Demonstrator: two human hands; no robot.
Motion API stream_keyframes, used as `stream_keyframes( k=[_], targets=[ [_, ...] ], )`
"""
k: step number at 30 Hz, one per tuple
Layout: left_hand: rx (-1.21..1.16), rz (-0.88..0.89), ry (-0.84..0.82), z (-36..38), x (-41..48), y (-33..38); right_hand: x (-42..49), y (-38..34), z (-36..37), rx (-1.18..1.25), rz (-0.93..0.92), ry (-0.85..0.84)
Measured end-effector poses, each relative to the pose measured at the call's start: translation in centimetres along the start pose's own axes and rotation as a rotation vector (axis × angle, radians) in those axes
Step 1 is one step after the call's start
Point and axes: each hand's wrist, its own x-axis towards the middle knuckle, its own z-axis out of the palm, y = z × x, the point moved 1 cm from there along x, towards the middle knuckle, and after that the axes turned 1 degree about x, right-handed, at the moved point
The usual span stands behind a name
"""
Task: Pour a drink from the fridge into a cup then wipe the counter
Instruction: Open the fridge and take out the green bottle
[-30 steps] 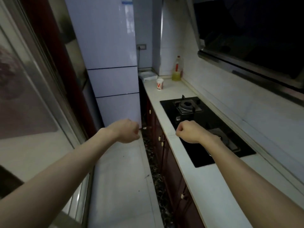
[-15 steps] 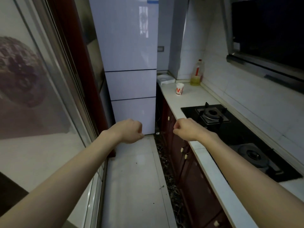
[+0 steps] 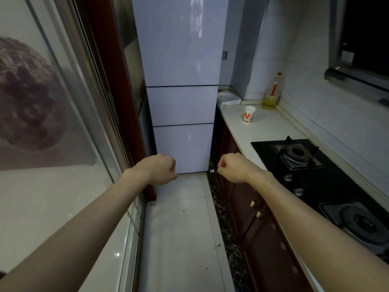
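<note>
Both arms stretched forward over the floor (image 3: 179, 228), nothing carried. Left hand (image 3: 160, 169) curled into a loose fist, empty; right hand (image 3: 233, 168) the same, fingers tucked, empty. Both at about equal reach. Right forearm runs along the cabinets (image 3: 250, 211), with the stove (image 3: 315, 180) set into the counter (image 3: 271, 131) on that side. Fridge (image 3: 181, 102) dead ahead at the end of the aisle, well apart from both fists, tall and upright, three door panels stacked, all closed. Left fist lines up with the fridge front, right fist sits off its right edge toward the cabinets, so left looks better placed for a door, judgement only. No handle visible; hinge side cannot be told. Drink not in view, presumably still inside. Cup (image 3: 249, 114) stands upright on the far counter, right of the fridge, beyond the stove, nearer the right hand's side. Oil bottle (image 3: 272, 92) behind it at the wall. Task looks barely begun: next comes closing in and opening a door.
</note>
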Motion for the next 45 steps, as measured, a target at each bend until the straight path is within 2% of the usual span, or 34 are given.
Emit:
stream_keyframes(
  k=[13,18,24,33,45],
  targets=[
    [0.087,-0.137,-0.033,-3.9,11.0,0.2,12.6,5.2,-3.3,-0.068,-0.129,-0.043],
    [0.088,-0.152,0.028,-5.5,15.3,1.9,17.1,7.7,-5.5,-0.083,-0.181,-0.017],
    [0.055,-0.17,-0.032,-6.7,19.2,0.1,22.2,8.8,-6.0,-0.066,-0.209,-0.033],
    [0.041,-0.138,0.007,-7.7,26.4,-5.9,31.0,5.1,-5.8,-0.11,-0.254,-0.053],
    [0.073,-0.091,0.092,-11.7,36.5,-17.8,44.6,-5.1,-7.5,-0.126,-0.231,-0.003]
  ],
)
